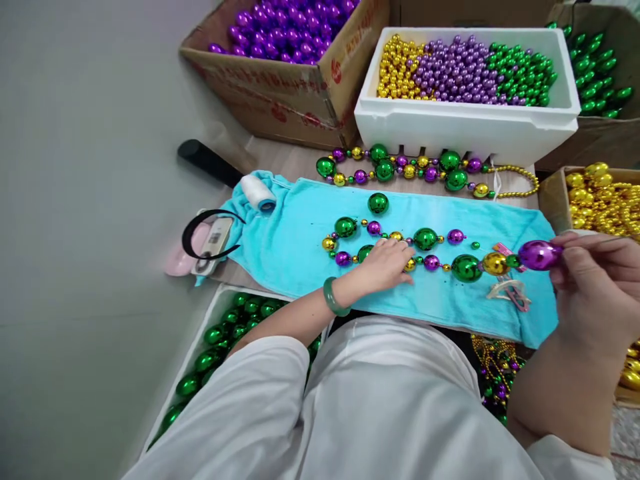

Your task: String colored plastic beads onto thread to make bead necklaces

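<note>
A strand of shiny green, gold and purple beads (425, 239) lies in a loop on a turquoise towel (300, 220). My left hand (384, 268), with a green bangle at the wrist, presses over the strand's middle, its fingers curled on the beads and hiding some of them. At the right, my right hand (597, 283) pinches a large purple bead (540, 255) at the strand's end, lifted a little off the towel. A loose green bead (379, 203) and a small green bead (475, 245) lie nearby. Hair clips (511, 292) sit under the raised end.
Behind the towel is a bead necklace (385, 170). A white foam box (465, 123) of small beads and a cardboard box (280, 100) of purple beads stand farther back. A thread spool (259, 193) and black headband (193, 233) are left. Gold beads (605, 200) fill a box right.
</note>
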`<action>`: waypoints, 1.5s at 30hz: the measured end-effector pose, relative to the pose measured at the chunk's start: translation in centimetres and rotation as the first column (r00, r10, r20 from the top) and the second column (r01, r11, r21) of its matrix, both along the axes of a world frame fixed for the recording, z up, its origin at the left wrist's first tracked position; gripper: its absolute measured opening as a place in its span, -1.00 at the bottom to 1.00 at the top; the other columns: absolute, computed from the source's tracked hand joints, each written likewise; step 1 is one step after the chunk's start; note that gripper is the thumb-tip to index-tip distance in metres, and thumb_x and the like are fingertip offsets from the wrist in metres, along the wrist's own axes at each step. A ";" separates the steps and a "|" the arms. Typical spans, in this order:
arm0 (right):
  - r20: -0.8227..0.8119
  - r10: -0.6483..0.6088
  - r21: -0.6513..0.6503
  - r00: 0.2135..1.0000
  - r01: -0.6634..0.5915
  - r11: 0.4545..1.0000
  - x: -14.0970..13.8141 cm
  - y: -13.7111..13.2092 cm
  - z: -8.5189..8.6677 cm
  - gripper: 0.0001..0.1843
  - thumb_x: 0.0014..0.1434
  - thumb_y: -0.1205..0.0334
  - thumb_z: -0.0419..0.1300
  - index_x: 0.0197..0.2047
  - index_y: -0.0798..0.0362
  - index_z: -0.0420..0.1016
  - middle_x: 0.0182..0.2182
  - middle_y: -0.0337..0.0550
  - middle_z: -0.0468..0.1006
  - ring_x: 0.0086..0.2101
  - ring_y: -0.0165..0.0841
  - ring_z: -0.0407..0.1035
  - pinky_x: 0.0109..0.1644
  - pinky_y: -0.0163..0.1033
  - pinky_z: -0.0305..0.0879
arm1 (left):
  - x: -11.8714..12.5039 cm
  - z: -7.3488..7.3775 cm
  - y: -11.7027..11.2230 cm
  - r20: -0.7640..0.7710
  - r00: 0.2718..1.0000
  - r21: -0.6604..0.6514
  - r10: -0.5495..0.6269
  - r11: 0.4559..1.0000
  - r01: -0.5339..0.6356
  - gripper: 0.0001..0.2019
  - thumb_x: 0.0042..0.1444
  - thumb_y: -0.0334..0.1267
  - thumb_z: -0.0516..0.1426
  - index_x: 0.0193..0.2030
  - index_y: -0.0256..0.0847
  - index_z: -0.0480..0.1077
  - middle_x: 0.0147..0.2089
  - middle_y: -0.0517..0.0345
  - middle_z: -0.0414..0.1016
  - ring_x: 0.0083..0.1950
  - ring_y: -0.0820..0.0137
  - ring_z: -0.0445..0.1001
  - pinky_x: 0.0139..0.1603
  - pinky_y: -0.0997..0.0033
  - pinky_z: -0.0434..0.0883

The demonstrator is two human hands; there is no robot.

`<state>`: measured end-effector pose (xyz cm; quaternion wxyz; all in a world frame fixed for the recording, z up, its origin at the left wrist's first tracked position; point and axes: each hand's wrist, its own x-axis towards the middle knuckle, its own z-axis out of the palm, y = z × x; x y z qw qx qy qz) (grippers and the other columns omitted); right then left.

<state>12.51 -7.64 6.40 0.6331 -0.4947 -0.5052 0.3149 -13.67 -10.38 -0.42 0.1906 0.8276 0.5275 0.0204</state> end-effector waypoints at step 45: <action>-0.462 0.318 -0.265 0.828 -0.471 0.841 -3.7 -1.9 -5.4 -0.78 0.15 0.08 0.23 -0.26 -0.01 0.30 -0.55 -0.34 0.47 -0.59 -0.49 0.38 -0.60 -0.43 0.24 | 5.7 -2.5 0.2 0.778 0.603 -0.249 0.178 0.968 0.035 -0.46 0.05 -0.05 0.24 0.14 -0.21 0.30 -0.10 0.08 0.45 -0.19 0.38 0.40 -0.15 0.41 0.34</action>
